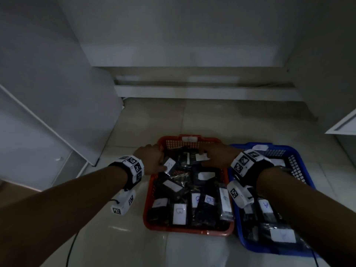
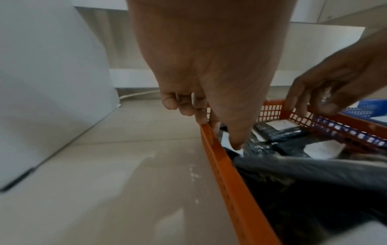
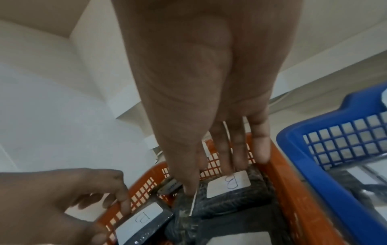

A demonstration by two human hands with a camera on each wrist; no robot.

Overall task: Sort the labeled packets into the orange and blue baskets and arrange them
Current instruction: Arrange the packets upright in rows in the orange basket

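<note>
The orange basket [image 1: 188,231] sits on the floor, full of black packets with white B labels. To its right, touching it, the blue basket [image 1: 273,249] holds packets labelled A [image 1: 265,206]. My left hand [image 1: 161,162] is at the orange basket's far left rim [image 2: 222,159]; thumb and forefinger pinch a B packet [image 3: 140,218] lying against the wall, while the other fingers curl outside the rim. My right hand [image 1: 206,155] reaches into the far end, its thumb and fingers round another B packet [image 3: 228,184]. Its fingertips are hidden behind that packet.
A white cupboard door [image 1: 57,112] stands open on the left and a white ledge [image 1: 192,89] runs along the back. Another white panel edge [image 1: 342,124] juts in at the right. A thin cable [image 1: 71,247] trails over the tiled floor [image 1: 212,116].
</note>
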